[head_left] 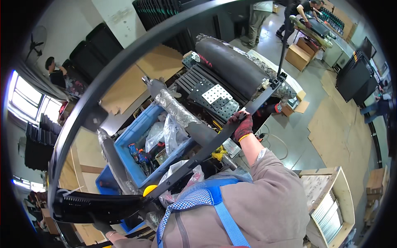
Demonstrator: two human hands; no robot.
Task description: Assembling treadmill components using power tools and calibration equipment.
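Black frame (209, 149) between torso (260, 198) and bin (134, 129)

Red capital letters (204, 60) are showing near the far end of the dark cylindrical roll (235, 68), running in one short line.

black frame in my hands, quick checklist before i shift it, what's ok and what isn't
1. Right hand on the frame: ok, gloved fingers wrapped around the bar.
2. Left hand: cannot tell, its fingers are hidden by the black panel.
3. View below: not ok, the bar cuts across your sight of the cluttered work area.
4. Drills: ok, lying inside the blue crate.
5. Clearance over the perforated plates: cannot tell, one view doesn't settle the gap.
6. Other people: seemingly ok, those in view are in the background, none touching the frame.
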